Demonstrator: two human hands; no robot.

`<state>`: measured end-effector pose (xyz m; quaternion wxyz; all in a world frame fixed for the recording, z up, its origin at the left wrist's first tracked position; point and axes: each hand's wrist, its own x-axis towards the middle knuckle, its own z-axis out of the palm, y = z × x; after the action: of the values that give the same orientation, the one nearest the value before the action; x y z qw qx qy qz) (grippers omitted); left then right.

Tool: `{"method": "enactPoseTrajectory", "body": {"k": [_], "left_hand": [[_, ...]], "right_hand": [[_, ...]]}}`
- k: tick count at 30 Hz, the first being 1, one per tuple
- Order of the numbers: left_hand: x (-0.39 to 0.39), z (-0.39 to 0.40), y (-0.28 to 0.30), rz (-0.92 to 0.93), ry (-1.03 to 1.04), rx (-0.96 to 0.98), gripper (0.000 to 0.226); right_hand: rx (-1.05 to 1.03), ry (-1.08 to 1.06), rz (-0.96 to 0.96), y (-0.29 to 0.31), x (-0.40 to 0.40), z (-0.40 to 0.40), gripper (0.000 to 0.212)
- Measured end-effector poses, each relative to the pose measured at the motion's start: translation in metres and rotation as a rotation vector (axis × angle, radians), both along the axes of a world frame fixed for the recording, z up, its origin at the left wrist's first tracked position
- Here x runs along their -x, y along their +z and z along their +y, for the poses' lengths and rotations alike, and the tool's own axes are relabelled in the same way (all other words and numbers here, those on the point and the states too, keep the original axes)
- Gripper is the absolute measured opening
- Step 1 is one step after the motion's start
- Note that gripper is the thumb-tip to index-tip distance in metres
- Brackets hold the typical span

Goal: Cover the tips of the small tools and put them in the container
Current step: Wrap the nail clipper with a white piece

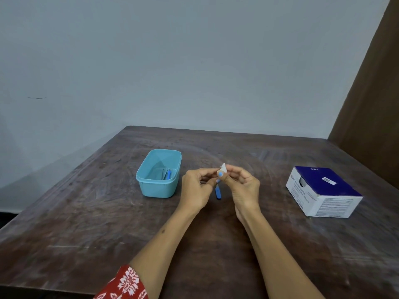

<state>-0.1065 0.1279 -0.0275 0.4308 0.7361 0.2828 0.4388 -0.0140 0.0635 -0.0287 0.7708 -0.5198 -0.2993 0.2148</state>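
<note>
STEP: covering tip | right hand point(241, 186): fingers pinching white cover piece point(223, 168) onto tip of blue small tool point(218, 192), held upright for alignment | left hand point(195, 188): fingers curled, grip unclear | teal container point(151, 186): just left, within reach, already holding blue tools point(168, 174) | swab box point(323, 190): well right

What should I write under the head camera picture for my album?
Both hands wrap white material round a blue tool's tip, beside a teal container.
</note>
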Motion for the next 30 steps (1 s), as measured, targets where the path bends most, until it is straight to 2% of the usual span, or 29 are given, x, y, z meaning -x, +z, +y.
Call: {"method": "enactPoseTrajectory", "body": {"k": [4,9,13,16,17,20,22,30], "left_hand": [[-0.0011,0.0,-0.0001,0.011,-0.016,0.025,0.026],[-0.0007,-0.0006,0.0003,0.009,0.005,0.019,0.027],[-0.0018,-0.0007,-0.0003,0.023,-0.002,0.018,0.023],[-0.0039,-0.0016,-0.0011,0.018,0.012,0.038,0.023],[-0.0044,-0.0021,-0.0013,0.013,0.015,0.052,0.024],[-0.005,-0.002,-0.0025,-0.039,0.0,0.118,0.024],[-0.0051,-0.0009,-0.0026,-0.07,-0.012,0.166,0.025],[-0.0069,-0.0006,-0.0031,-0.15,-0.054,0.348,0.028]], "right_hand": [[-0.014,0.019,0.086,-0.0004,-0.0014,0.0003,0.012],[0.044,-0.021,-0.075,0.0001,-0.0016,0.0,0.021],[0.022,-0.064,-0.088,0.0004,-0.0011,-0.0003,0.009],[0.026,-0.109,-0.112,-0.0008,-0.0016,-0.0001,0.008],[0.048,-0.15,-0.184,-0.0023,-0.0019,-0.0002,0.01],[0.112,-0.316,-0.593,-0.0054,0.0,0.0002,0.02],[0.096,-0.369,-0.738,-0.0061,0.0021,0.0023,0.023],[0.053,-0.431,-0.858,-0.0082,0.0017,0.0014,0.025]]}}
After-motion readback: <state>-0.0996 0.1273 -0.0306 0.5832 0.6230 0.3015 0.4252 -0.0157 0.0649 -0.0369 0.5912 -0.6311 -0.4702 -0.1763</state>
